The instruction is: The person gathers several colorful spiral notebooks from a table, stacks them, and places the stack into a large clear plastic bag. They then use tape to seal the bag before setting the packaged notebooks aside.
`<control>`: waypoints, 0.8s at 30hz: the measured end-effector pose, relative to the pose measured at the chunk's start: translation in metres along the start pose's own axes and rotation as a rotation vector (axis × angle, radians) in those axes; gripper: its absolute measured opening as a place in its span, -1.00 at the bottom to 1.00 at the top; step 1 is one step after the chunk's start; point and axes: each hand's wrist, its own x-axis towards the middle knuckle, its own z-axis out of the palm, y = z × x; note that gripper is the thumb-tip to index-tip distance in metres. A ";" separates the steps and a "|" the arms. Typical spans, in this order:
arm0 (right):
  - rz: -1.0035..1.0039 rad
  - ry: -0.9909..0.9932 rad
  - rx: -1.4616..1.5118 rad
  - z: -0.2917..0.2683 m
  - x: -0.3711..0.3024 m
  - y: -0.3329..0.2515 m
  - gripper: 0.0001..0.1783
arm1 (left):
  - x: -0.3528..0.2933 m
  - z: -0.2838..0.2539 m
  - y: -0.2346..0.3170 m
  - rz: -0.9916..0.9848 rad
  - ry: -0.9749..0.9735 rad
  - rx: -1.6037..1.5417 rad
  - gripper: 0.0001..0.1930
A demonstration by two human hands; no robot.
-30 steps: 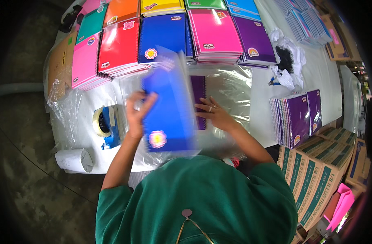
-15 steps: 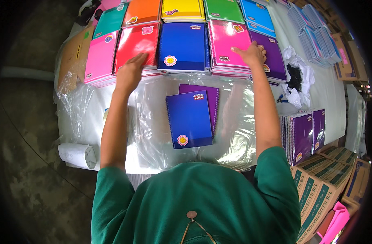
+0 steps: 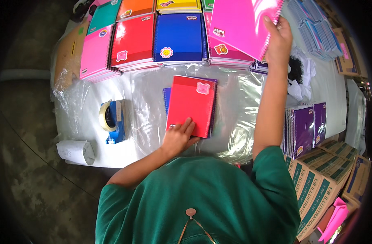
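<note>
My right hand (image 3: pixel 279 42) grips a bright pink spiral notebook (image 3: pixel 241 26) by its bound edge and holds it raised, tilted, over the stacks at the far right. Fingers stretched and slightly apart, my left hand (image 3: pixel 180 136) rests on the lower part of a red spiral notebook (image 3: pixel 192 101) with a pink sticker. That red notebook lies over a blue notebook (image 3: pixel 166 99) and a purple one, of which only edges show, on clear plastic film (image 3: pixel 145 105). Beyond them stand stacks topped by a pink (image 3: pixel 96 53), a red (image 3: pixel 133 36) and a blue notebook (image 3: pixel 180 36).
On the left of the table are a blue tape dispenser (image 3: pixel 117 122), a white wrapped bundle (image 3: pixel 76 152) and cardboard (image 3: pixel 74 53). Purple notebooks (image 3: pixel 300 130) stand at the right, above cardboard boxes (image 3: pixel 316 191). More stacked notebooks (image 3: pixel 316 36) sit far right, near crumpled white wrapping (image 3: pixel 306 81).
A red notebook now lies on the blue one, and my left hand has come back to it. My right hand has lifted a pink notebook off its stack. The tape dispenser is now uncovered.
</note>
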 end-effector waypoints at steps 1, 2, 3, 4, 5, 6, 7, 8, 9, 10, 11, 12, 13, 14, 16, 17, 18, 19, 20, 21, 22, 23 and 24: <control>0.009 -0.035 0.083 0.001 -0.006 -0.006 -0.66 | 0.001 0.000 0.004 -0.069 -0.083 -0.024 -0.41; 0.003 -0.027 0.084 0.000 -0.013 -0.020 -0.67 | 0.006 -0.011 0.006 -0.123 -0.167 -0.048 -0.41; -0.001 -0.017 0.080 -0.005 -0.021 -0.036 -0.68 | 0.009 -0.022 0.007 -0.176 -0.251 -0.077 -0.41; -0.038 -0.019 0.102 -0.017 -0.026 -0.052 -0.69 | 0.027 -0.031 -0.012 -0.223 -0.196 0.088 -0.41; -0.064 -0.041 0.144 -0.026 -0.032 -0.061 -0.69 | 0.052 -0.044 -0.043 -0.298 -0.135 0.259 -0.40; -0.081 -0.007 0.147 -0.031 -0.040 -0.071 -0.70 | 0.083 -0.074 -0.074 -0.405 0.052 0.220 -0.45; -0.102 0.020 0.153 -0.035 -0.047 -0.082 -0.71 | 0.104 -0.088 -0.121 -0.370 0.370 0.274 -0.53; -0.111 0.035 0.154 -0.041 -0.053 -0.088 -0.70 | 0.128 -0.117 -0.153 -0.477 0.439 0.302 -0.52; -0.113 0.039 0.171 -0.044 -0.059 -0.094 -0.68 | 0.133 -0.134 -0.204 -0.495 0.507 0.295 -0.47; -0.114 0.050 0.183 -0.049 -0.064 -0.098 -0.67 | 0.129 -0.136 -0.250 -0.635 0.526 0.547 -0.40; -0.124 0.068 0.190 -0.054 -0.067 -0.099 -0.66 | 0.115 -0.133 -0.292 -0.855 0.481 0.487 -0.46; -0.140 0.109 0.171 -0.065 -0.072 -0.100 -0.64 | 0.119 -0.136 -0.302 -0.828 0.356 0.497 -0.50; -0.159 0.146 0.153 -0.077 -0.076 -0.104 -0.63 | 0.123 -0.142 -0.304 -0.800 0.236 0.507 -0.53; -0.176 0.136 0.193 -0.089 -0.079 -0.109 -0.61 | 0.126 -0.151 -0.306 -0.775 0.117 0.519 -0.56; -0.194 0.125 0.266 -0.115 -0.092 -0.118 -0.57 | 0.126 -0.177 -0.320 -0.768 0.178 0.519 -0.62; -0.301 0.198 -0.123 -0.134 -0.103 -0.125 -0.58 | 0.144 -0.193 -0.279 -0.705 0.325 0.405 -0.67; -0.394 0.246 -0.484 -0.147 -0.110 -0.123 -0.60 | 0.137 -0.216 -0.230 -0.670 0.484 0.304 -0.72; -0.479 0.275 -0.822 -0.156 -0.116 -0.119 -0.61 | 0.118 -0.215 -0.210 -0.467 0.788 0.025 -0.73; -0.558 0.301 -1.176 -0.165 -0.124 -0.112 -0.61 | 0.106 -0.207 -0.195 -0.242 1.064 -0.273 -0.73; -0.633 0.318 -1.519 -0.173 -0.129 -0.103 -0.62 | 0.091 -0.194 -0.177 -0.105 1.006 -0.201 -0.80; -0.702 0.353 -1.991 -0.165 -0.134 -0.090 -0.65 | 0.077 -0.170 -0.157 0.031 0.945 -0.131 -0.77; -0.821 0.445 -2.473 -0.156 -0.142 -0.083 -0.67 | 0.068 -0.140 -0.142 0.052 0.668 -0.203 -0.69; -0.917 0.571 -3.013 -0.118 -0.152 -0.054 -0.71 | 0.048 -0.118 -0.119 0.026 0.389 -0.211 -0.61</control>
